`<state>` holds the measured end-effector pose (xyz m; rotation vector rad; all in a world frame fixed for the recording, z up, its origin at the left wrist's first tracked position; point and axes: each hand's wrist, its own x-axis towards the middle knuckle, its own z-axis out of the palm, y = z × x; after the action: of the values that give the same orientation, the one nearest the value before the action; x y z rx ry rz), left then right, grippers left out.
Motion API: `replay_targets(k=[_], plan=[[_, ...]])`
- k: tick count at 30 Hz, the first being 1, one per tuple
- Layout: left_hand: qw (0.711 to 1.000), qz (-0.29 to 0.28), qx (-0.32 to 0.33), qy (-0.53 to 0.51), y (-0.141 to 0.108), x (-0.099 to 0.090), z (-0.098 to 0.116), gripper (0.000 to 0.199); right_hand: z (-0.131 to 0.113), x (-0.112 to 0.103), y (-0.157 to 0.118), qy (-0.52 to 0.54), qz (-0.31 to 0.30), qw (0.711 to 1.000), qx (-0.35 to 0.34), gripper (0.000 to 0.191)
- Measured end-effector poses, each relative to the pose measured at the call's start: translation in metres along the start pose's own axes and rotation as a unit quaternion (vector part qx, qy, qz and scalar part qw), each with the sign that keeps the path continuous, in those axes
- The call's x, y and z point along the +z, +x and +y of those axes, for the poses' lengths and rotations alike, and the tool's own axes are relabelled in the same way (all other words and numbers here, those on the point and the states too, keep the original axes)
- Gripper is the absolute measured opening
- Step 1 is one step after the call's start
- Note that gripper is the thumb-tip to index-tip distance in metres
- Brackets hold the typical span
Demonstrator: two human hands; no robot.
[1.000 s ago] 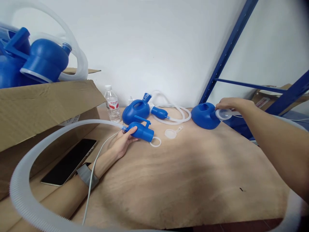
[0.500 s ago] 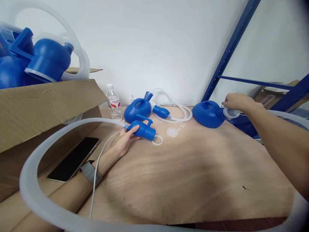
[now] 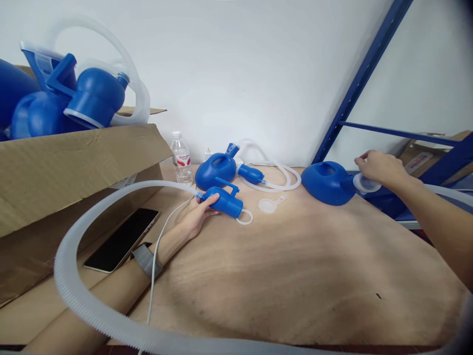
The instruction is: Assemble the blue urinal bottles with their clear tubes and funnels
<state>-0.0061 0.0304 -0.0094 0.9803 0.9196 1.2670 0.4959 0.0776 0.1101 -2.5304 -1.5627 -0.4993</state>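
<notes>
My left hand [image 3: 201,212] is wrapped round a blue plastic cup-shaped piece [image 3: 223,201] with a side handle, lying low over the table. A long ribbed translucent hose [image 3: 74,291] runs from its narrow end and loops across the foreground. A white ring [image 3: 245,217] lies at its wide end. My right hand [image 3: 380,166] has its fingers bent together on a translucent cap [image 3: 365,183] at the spout of a blue urinal bottle [image 3: 327,183], which lies at the table's right edge. My palm hides part of the cap.
A cardboard box [image 3: 81,172] full of blue parts and hoses stands on the left, beside a phone [image 3: 123,239] and water bottle [image 3: 182,160]. Another blue bottle [image 3: 216,170], a smaller blue piece [image 3: 251,173] and a flat clear lid [image 3: 267,205] lie mid-table. Blue shelving [image 3: 362,84] rises right.
The whole view has shifted slightly, so things sit further right. My right hand stays at the bottle's spout, its fingers moved a little over the cap. The left hand keeps its hold.
</notes>
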Motion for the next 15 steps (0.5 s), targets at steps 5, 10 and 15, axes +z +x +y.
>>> replay_targets(k=[5,10,15], plan=[[0.999,0.013,0.009,0.033,0.001,0.001,-0.002,0.053,-0.011,-0.007,-0.009,-0.04,-0.044,0.998,-0.026,0.053],[0.995,0.052,0.024,0.082,0.004,0.003,-0.005,0.06,-0.016,-0.021,-0.01,-0.057,-0.072,0.995,-0.047,0.053],[0.99,0.05,0.005,0.13,0.004,0.004,-0.005,0.057,0.011,-0.026,-0.008,0.041,-0.145,0.985,-0.088,0.085]])
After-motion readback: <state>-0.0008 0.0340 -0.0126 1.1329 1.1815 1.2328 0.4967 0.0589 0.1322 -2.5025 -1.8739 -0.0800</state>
